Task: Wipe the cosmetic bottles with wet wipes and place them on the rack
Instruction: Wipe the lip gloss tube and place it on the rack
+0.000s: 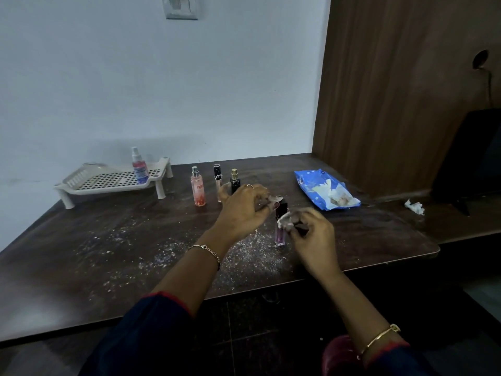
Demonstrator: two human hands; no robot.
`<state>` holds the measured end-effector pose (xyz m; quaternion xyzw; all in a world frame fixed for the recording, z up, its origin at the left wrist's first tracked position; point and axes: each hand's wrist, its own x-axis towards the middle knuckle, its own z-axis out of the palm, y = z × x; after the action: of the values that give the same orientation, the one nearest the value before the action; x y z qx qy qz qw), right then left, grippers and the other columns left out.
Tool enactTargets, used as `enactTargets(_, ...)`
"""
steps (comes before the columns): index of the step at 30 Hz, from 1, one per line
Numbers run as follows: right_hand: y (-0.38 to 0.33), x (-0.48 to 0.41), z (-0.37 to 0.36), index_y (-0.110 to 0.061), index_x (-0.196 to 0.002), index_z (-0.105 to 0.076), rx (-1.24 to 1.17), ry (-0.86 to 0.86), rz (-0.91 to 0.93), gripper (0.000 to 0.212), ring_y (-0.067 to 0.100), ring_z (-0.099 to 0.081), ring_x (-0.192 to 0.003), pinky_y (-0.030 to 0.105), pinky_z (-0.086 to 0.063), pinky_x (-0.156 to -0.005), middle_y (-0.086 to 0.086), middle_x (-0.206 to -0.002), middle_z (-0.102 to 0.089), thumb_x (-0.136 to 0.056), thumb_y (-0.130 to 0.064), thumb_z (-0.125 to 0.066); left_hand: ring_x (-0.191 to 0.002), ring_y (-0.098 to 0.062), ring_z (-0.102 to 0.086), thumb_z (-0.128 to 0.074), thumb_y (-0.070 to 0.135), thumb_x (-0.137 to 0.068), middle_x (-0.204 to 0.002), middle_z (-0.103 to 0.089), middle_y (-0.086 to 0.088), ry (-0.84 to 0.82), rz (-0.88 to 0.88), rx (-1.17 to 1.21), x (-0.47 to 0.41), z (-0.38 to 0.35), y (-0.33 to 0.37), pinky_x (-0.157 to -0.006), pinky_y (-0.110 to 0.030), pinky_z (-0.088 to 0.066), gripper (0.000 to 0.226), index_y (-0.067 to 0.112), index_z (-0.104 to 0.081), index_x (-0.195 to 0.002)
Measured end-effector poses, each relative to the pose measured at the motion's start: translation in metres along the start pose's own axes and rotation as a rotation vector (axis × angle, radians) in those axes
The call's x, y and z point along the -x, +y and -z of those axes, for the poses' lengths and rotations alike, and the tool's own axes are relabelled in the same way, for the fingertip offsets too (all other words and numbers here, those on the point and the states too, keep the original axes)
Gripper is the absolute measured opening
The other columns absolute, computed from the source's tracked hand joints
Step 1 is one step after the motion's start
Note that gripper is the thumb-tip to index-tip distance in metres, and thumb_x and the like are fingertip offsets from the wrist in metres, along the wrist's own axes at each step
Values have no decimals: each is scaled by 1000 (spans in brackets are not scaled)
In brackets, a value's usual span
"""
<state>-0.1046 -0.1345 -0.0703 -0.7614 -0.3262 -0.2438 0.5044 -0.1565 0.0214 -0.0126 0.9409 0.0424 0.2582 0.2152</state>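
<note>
Head view, left hand: the left hand (pixel 244 210) reaches over the table (pixel 81 267), its fingers (pixel 267 206) curled and pinching the dark cap of a purple bottle (pixel 280 234).
Right hand: the right hand (pixel 311 234) grips a bunched wet wipe (pixel 286 219), pressed against the bottle's neck.
Purple bottle: slim and upright, between both hands; whether its base touches the table cannot be told.
Rack: the white rack (pixel 108 183) stands far left, with one spray bottle (pixel 139 166) on it.
Waiting: a pink bottle (pixel 197 189), a tube (pixel 217 180) and a black bottle (pixel 234 180) stand just behind the left hand.
Risk: the wet bottle may slip from the cap pinch; the left hand may topple the three behind; pale powder (pixel 252 253) on the table could dirty it again.
</note>
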Motion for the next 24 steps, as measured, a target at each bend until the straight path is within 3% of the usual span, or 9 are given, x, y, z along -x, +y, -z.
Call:
enactTargets(4, -1, 3, 5, -9, -69, -67, 58, -48, -28, 17, 8, -59, -71, 19, -49, -67, 1, -78, -65, -65, 7, -70, -116, -4, -44, -59, 43, -86, -127, -57, 15, -9, 19, 24, -4, 2, 6, -112, -48, 4, 24, 26, -66, -101)
enactTargets(6, -7, -7, 7, -9, -70, -64, 26, 21, -30, 18, 5, -56, -73, 7, -43, -68, 2, -79, -65, -66, 8, -70, -107, 1, -38, -60, 47, -84, -124, -58, 16, -7, 34, 56, -5, 2, 10, -111, -47, 2, 25, 27, -67, -96)
enactTargets(8, -9, -18, 8, -18, -71, -61, -58, 87, -57, 26, 7, -60, -75, 9, -45, -74, 3, -81, -67, -69, 6, -69, -108, 1, -38, -62, 45, -83, -124, -58, 15, -10, 38, 75, -7, 3, 12, -112, -46, 1, 23, 26, -68, -95)
enactTargets(11, -9, -21, 5, -28, -76, -61, -217, 55, -174, 32, 12, -68, -80, 22, -52, -78, -2, -83, -70, -73, 2, -72, -119, -8, -44, -64, 32, -85, -128, -55, 10, -36, 34, 103, -10, 8, 16, -103, -22, -2, 25, 20, -67, -107)
enactTargets(13, -8, -17, 4, -25, -77, -62, -247, 9, -218, 29, 1, -66, -76, 16, -51, -76, -7, -81, -69, -74, 2, -73, -118, -7, -42, -63, 23, -87, -125, -52, 10, -104, 70, 146, -11, 12, 16, -86, -10, -8, 27, 15, -64, -113)
enactTargets(14, -7, -14, 5, -27, -73, -62, -233, -18, -227, 31, -3, -64, -72, 13, -49, -73, -11, -77, -68, -73, 2, -74, -118, -8, -43, -64, 21, -86, -123, -53, 9, -144, 104, 197, -11, 12, 13, -91, -8, -7, 28, 14, -63, -113)
enactTargets(17, 0, -4, 4, -28, -66, -62, -122, -117, -266, 30, -7, -62, -65, 12, -49, -67, -16, -69, -66, -71, -3, -78, -118, -13, -48, -68, 23, -82, -125, -58, 4, -194, 166, 298, -12, 16, 8, -115, -37, -18, 28, 15, -64, -109)
enactTargets(20, 3, 0, 5, -25, -66, -66, -69, -169, -290, 22, -6, -63, -63, 15, -49, -66, -15, -67, -67, -68, -9, -80, -107, -6, -46, -66, 21, -84, -122, -58, 5, -234, 169, 261, -14, 18, 12, -98, -21, -23, 30, 12, -63, -112)
enactTargets(24, -9, -14, 3, -24, -65, -64, -148, -73, -299, 21, -1, -65, -64, 19, -52, -67, -11, -69, -69, -67, -12, -81, -107, -12, -55, -68, 17, -83, -120, -63, -3, -257, 159, 267, -17, 22, 19, -91, -20, -34, 29, 10, -64, -111)
